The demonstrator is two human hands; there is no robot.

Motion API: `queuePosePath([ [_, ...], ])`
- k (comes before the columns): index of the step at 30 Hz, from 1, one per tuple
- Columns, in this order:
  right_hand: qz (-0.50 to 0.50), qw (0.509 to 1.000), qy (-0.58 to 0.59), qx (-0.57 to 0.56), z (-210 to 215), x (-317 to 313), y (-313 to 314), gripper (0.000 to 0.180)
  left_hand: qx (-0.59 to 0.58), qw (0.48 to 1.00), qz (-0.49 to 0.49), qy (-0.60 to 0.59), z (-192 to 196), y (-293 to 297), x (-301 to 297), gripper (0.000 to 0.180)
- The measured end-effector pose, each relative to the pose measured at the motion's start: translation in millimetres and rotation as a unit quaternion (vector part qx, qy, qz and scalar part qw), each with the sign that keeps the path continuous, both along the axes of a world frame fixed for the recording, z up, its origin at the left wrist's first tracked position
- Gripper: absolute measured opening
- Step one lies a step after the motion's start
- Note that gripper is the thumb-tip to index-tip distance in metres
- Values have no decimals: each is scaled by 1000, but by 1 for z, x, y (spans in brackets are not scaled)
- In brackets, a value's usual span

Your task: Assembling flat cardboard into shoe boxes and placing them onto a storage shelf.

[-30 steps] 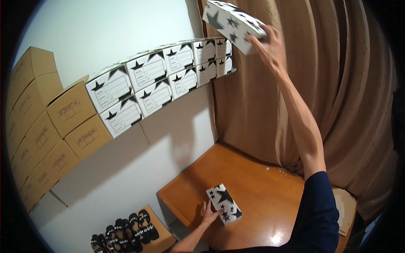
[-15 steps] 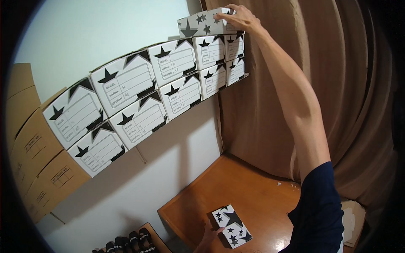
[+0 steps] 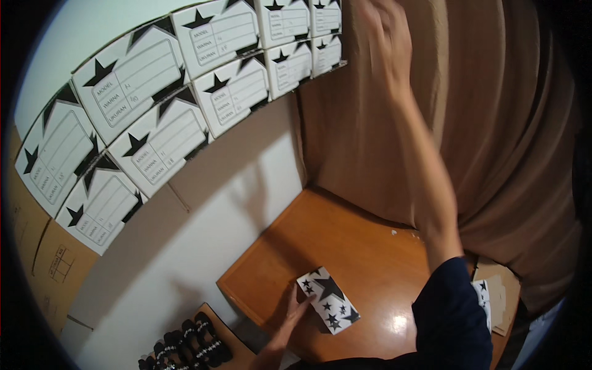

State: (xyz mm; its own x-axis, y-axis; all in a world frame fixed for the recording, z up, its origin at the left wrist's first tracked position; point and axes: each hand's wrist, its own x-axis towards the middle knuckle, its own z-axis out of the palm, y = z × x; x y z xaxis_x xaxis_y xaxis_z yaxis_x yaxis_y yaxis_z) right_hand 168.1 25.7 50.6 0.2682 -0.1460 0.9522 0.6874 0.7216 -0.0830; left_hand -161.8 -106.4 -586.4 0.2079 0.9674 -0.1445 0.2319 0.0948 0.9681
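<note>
Up by the brown curtain [image 3: 493, 123], the right hand [image 3: 385, 37] is empty now, fingers loose; the box it held a moment ago sits in the wall stack [image 3: 185, 80]. Near the wooden table's [image 3: 345, 240] front edge, the left hand [image 3: 295, 311] touches a star-printed white box [image 3: 328, 300], waiting next.

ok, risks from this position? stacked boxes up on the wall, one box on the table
1. The right hand is raised and blurred beside the stacked white star boxes; a knock could tip the top row.
2. The left hand only rests on the edge of the star-printed box on the wooden table, so it could slide.
3. Sandals lie below the table edge; a falling box might land on them.
</note>
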Motion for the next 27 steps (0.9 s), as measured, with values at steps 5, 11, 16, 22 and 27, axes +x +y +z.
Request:
queuePosePath([
  [5, -54, 881, -64, -466, -388, -75, -158, 70, -18, 999, 2, 32, -2, 24, -5, 115],
  [11, -22, 701, -117, -703, -598, -178, -339, 91, -76, 994, -66, -29, -3, 39, 2, 91],
  [16, -75, 759, 10, -647, -614, -173, -369, 100, -50, 998, -20, -37, 1, 11, 10, 77],
  [22, -12, 788, -23, -615, -636, -154, -386, 99, -55, 997, 36, -47, -11, -11, -5, 80],
  [27, -42, 845, -14, -534, -609, -132, -372, 86, -62, 986, -5, -156, 72, -12, 19, 91],
])
